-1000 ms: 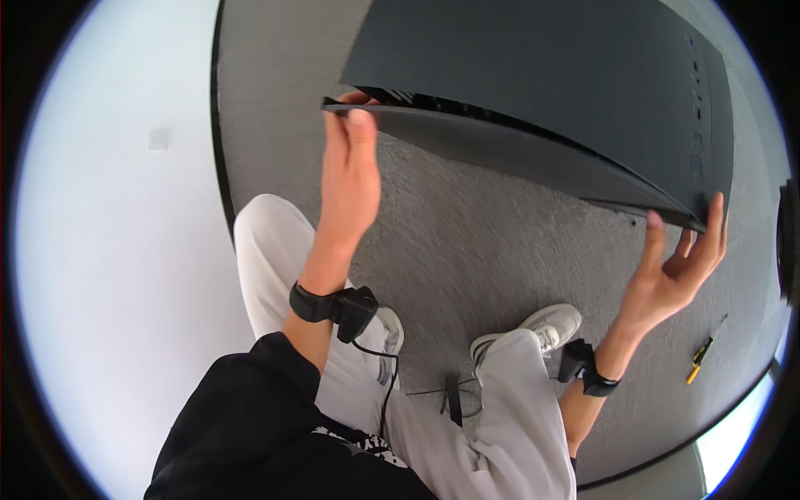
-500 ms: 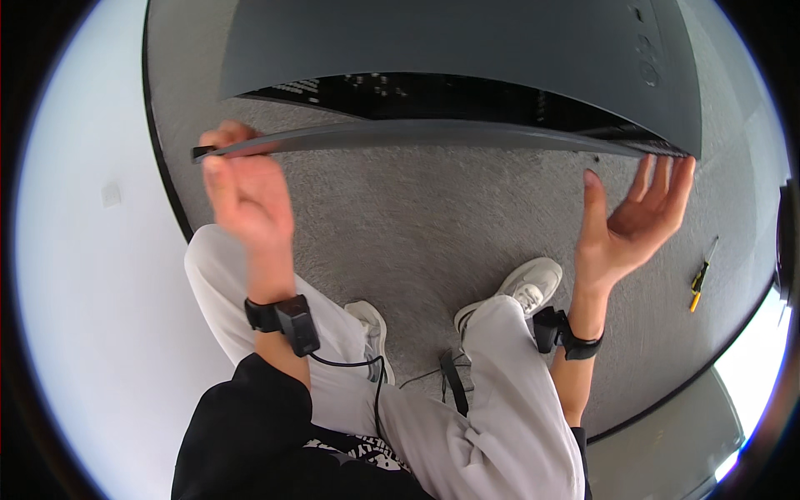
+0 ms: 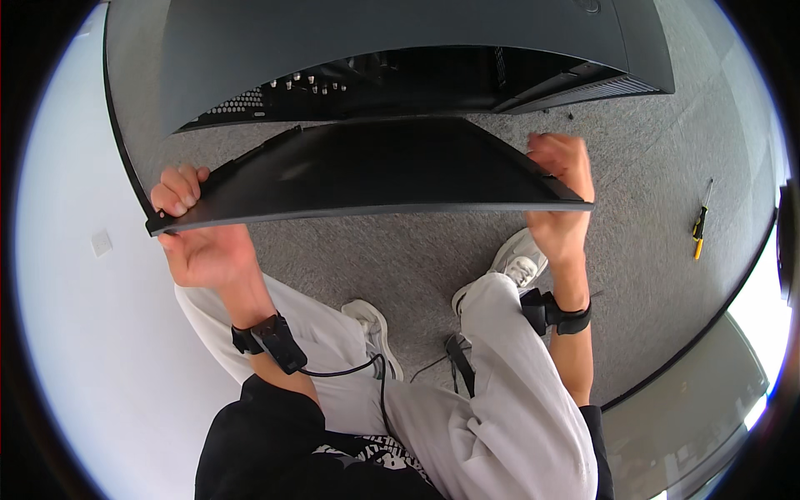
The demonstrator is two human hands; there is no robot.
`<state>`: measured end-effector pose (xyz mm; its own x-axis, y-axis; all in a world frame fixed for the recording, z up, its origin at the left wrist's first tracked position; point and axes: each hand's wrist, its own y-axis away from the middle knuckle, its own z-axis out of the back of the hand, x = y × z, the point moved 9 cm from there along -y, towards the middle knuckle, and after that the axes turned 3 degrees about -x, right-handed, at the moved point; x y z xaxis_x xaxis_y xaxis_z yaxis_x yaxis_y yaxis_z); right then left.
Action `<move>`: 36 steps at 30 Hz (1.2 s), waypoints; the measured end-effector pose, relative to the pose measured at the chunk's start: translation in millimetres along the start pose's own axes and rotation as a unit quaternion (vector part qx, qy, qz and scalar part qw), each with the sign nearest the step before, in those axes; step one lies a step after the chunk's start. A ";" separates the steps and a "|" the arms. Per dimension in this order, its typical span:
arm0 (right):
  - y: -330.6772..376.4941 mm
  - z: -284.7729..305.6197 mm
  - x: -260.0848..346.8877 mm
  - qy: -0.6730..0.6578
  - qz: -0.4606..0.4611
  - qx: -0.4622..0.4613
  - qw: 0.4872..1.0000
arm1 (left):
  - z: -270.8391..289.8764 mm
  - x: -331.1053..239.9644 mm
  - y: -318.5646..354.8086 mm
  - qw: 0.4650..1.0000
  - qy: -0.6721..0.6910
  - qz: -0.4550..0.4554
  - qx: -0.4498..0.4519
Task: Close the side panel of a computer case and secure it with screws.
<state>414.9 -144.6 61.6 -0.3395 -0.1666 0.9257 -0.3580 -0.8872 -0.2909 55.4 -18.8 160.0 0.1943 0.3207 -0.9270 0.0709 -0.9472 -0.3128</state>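
A black side panel is tilted away from the open side of a dark grey computer case, its inner face up. My left hand grips the panel's left end, fingers over the top and thumb below the near edge. At the other end, my right hand curls round the right edge, its fingers slightly blurred and the lower palm partly behind the panel. Inside the case, bright metal connectors and a perforated grille show; deeper parts are dark.
On the grey carpet to the right lies a yellow and black screwdriver. A small dark bit rests by the case. The white wall stands at my left. A cable runs from my left wrist device.
The panel has come away from the case toward me and tipped, uncovering the interior. My right hand has moved left, its fingers now round the panel's right edge.
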 end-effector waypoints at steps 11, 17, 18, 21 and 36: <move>-5.9 -5.1 55.8 0.131 0.133 0.027 0.982 | 16.9 8.5 1.9 0.995 0.095 0.035 -0.004; -8.6 -3.0 60.9 0.160 0.154 0.019 0.975 | 20.1 15.6 7.1 0.992 0.112 0.059 -0.011; -10.4 -3.2 59.5 0.168 0.151 0.027 0.974 | 19.0 17.3 8.5 0.991 0.121 0.063 -0.002; -15.8 -2.3 58.3 0.174 0.166 0.024 0.970 | 22.5 19.2 13.3 0.991 0.118 0.070 -0.002; -13.5 2.9 58.3 0.194 0.146 0.024 0.970 | 16.3 15.5 14.7 0.988 0.123 0.089 -0.024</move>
<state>402.5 -143.6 120.2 -0.7252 -0.2470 0.6427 -0.1603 -0.8473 -0.5064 43.5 -27.8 137.6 0.4398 0.1463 -0.8861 0.0593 -0.9892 -0.1339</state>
